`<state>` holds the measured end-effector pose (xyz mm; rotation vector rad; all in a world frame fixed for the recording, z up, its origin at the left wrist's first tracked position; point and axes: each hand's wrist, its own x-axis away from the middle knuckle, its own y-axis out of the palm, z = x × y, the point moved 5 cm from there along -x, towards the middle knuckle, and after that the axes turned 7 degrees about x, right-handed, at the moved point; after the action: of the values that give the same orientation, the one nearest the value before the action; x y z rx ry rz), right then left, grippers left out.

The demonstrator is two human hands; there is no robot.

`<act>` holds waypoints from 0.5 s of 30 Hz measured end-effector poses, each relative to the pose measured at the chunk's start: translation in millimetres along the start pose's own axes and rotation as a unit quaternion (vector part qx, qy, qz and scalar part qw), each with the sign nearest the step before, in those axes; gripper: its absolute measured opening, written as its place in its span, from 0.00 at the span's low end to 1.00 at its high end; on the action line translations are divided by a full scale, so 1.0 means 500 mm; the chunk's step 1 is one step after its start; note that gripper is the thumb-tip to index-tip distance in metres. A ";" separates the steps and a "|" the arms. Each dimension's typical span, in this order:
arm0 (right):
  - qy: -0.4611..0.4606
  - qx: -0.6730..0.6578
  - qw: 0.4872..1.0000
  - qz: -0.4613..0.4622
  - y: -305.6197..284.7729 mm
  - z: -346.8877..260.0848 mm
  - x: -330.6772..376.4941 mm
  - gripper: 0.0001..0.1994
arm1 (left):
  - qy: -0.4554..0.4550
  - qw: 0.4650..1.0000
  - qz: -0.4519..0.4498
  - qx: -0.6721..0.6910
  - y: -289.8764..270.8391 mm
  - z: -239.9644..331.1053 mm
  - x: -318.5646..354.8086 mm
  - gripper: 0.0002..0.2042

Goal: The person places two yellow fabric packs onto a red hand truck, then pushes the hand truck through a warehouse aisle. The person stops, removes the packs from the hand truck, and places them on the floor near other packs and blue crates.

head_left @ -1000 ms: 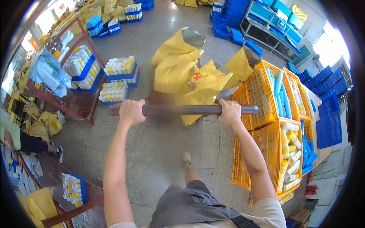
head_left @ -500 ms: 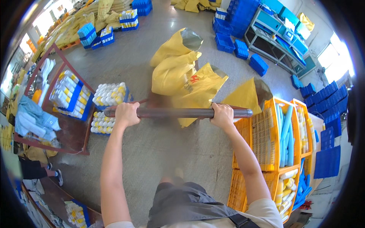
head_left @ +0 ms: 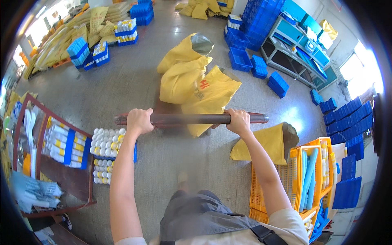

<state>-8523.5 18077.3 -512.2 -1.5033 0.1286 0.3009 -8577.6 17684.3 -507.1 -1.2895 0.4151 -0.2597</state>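
Note:
My left hand and my right hand are both closed around the dark handle bar of a push cart, one toward each end. Beyond the bar, several yellow woven sacks stand on the cart. The farthest sack gapes open at its top, showing a grey lining. Closer in, a bulging sack leans against one with red and dark print. They hide most of the cart's bed.
On the right, another open yellow sack lies on the floor beside orange crates of coloured tubes. At left are stacked white-capped bottles and a dark red trolley. Blue crates and a workbench stand farther off.
The cart and I have moved forward: the loose sack, orange crates, bottles and trolley now sit lower in the picture. Both hands keep their hold on the handle bar.

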 end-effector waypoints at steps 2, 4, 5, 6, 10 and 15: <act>0.002 -0.008 1.000 -0.003 0.033 0.015 -0.116 0.21 | -0.006 1.000 -0.004 -0.005 0.002 -0.049 -0.113 0.11; 0.002 -0.011 1.000 -0.003 0.066 0.029 -0.229 0.20 | -0.006 1.000 -0.008 -0.013 0.004 -0.099 -0.224 0.11; -0.002 -0.013 1.000 -0.003 0.083 0.037 -0.285 0.19 | -0.001 1.000 0.000 -0.012 0.005 -0.124 -0.279 0.11; -0.007 -0.013 1.000 -0.003 0.101 0.044 -0.340 0.18 | 0.002 1.000 0.007 -0.011 0.006 -0.149 -0.333 0.11; -0.007 -0.009 1.000 0.004 0.179 0.074 -0.558 0.11 | -0.019 1.000 0.000 -0.024 0.026 -0.252 -0.551 0.13; 0.004 -0.010 1.000 -0.011 0.268 0.118 -0.837 0.13 | -0.031 0.999 0.002 -0.013 0.048 -0.373 -0.834 0.14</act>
<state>-8966.5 18092.1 -524.4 -1.5249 0.1145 0.2789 -9034.8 17700.3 -507.5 -1.3184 0.3697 -0.2110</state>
